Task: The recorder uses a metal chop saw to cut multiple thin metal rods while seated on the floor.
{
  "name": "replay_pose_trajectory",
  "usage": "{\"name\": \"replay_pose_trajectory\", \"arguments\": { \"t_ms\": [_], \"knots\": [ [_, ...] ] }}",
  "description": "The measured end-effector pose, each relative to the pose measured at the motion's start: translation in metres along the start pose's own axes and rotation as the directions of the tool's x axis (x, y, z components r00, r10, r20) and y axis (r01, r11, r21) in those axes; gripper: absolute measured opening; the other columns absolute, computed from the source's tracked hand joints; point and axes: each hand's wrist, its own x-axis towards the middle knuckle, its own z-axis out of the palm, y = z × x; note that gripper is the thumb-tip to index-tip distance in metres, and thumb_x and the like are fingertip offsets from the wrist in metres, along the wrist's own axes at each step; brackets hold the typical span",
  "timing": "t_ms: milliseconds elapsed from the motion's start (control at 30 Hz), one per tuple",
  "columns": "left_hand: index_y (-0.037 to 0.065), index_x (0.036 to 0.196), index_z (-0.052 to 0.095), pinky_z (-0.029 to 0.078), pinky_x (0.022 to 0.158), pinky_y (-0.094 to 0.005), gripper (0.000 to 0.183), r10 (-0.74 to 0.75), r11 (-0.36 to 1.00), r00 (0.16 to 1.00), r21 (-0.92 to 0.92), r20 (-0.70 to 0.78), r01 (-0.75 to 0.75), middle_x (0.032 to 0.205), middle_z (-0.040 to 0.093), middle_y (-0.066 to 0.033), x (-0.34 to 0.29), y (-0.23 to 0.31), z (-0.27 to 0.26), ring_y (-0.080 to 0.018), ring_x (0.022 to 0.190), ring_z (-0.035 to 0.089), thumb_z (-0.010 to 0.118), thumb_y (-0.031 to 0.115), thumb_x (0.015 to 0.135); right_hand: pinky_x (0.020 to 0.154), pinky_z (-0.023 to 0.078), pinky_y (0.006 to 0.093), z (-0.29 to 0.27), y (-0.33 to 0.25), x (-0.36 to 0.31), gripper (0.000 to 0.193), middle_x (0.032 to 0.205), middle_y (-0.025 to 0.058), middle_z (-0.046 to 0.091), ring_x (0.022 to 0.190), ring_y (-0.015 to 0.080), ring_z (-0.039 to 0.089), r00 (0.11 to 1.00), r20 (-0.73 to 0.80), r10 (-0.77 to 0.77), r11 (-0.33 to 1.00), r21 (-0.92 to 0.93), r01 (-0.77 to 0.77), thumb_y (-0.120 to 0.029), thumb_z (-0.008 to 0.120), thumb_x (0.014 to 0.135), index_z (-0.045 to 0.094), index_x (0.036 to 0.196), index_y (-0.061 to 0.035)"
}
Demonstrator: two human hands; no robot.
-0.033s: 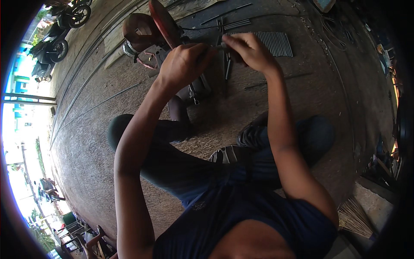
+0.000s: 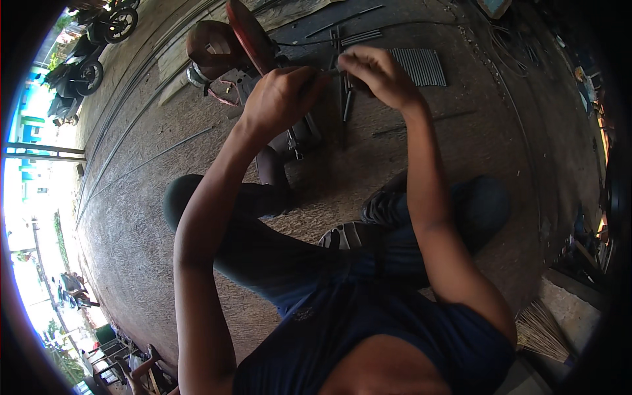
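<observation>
My left hand (image 2: 280, 95) is raised in front of me, its fingers curled inward beside the long red part (image 2: 251, 34) of a floor machine. My right hand (image 2: 380, 78) faces it, thumb and fingers drawn together. A small dark piece seems to lie between the fingertips of both hands; it is too dim to name. Behind the hands stands the machine with a rounded brown guard (image 2: 212, 45), probably a cut-off saw. A row of short metal rods (image 2: 419, 68) lies side by side just beyond my right hand.
Loose rods (image 2: 361, 37) lie crossed on the ground farther off. A single bar (image 2: 428, 123) rests right of centre, and long bars (image 2: 125, 141) run along the left. Motorcycles (image 2: 89, 76) are parked at the far left. A bundle of thin sticks (image 2: 541, 332) lies lower right.
My right hand has shifted very slightly up and left, its fingers changing position a little. The left hand stays almost where it was.
</observation>
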Motion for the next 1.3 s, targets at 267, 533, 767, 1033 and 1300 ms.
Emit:
{"name": "replay_pose_trajectory", "arguments": {
  "t_ms": [267,533,767,1033,1300],
  "knots": [
    [0.001,0.09,0.066,0.048,0.054,-0.0379,0.013,-0.013,0.999,1.0,-0.033,0.022,0.014,0.068,0.062,-0.0144,-0.001,-0.002,0.001,-0.0292,0.06,0.063,0.061,0.012,0.09,0.052,0.041,0.0222,-0.005,0.001,0.001,0.016,0.071,-0.0018,0.061,0.06,0.0038,0.053,0.985,0.004,0.173,0.976,0.133,-0.172,-0.018,0.065,0.09,0.064,0.095,-0.0028],
    [0.0,0.09,0.066,0.049,0.056,-0.0382,0.012,-0.044,0.997,0.998,-0.056,0.034,0.046,0.068,0.061,-0.0155,-0.001,-0.003,-0.001,-0.0307,0.061,0.063,0.062,0.011,0.089,0.048,0.035,0.0227,0.001,0.005,0.004,0.032,0.06,-0.0047,0.053,0.053,0.0033,0.044,0.997,0.034,-0.07,0.997,-0.028,0.071,-0.036,0.059,0.094,0.064,0.087,-0.0046],
    [0.0,0.091,0.066,0.049,0.056,-0.0384,0.012,-0.01,0.999,0.999,-0.053,0.051,0.013,0.07,0.063,-0.0155,0.0,-0.002,-0.002,-0.0301,0.062,0.064,0.062,0.011,0.089,0.051,0.036,0.0218,-0.001,0.004,0.003,0.02,0.063,-0.0065,0.052,0.056,0.0015,0.045,0.998,0.02,-0.052,0.998,0.042,0.051,-0.024,0.064,0.091,0.064,0.091,-0.0044],
    [-0.001,0.092,0.066,0.05,0.058,-0.0388,0.014,-0.004,1.0,0.997,-0.03,0.076,0.006,0.072,0.064,-0.0154,-0.002,-0.003,0.001,-0.0306,0.063,0.064,0.062,0.013,0.089,0.047,0.035,0.0194,0.0,0.008,0.003,0.014,0.069,-0.0061,0.059,0.055,0.0002,0.046,0.994,0.059,0.097,0.989,-0.122,-0.089,-0.017,0.067,0.089,0.064,0.095,-0.0052],
    [-0.001,0.089,0.065,0.049,0.057,-0.0397,0.015,-0.015,0.995,0.999,-0.097,0.05,0.02,0.07,0.062,-0.0163,-0.002,-0.005,0.004,-0.0322,0.064,0.063,0.063,0.014,0.089,0.047,0.034,0.0193,0.0,0.015,0.004,0.017,0.066,-0.0069,0.056,0.054,0.0001,0.045,0.97,0.025,0.242,0.96,-0.148,-0.236,-0.023,0.063,0.092,0.064,0.094,-0.0063]
  ]
}}
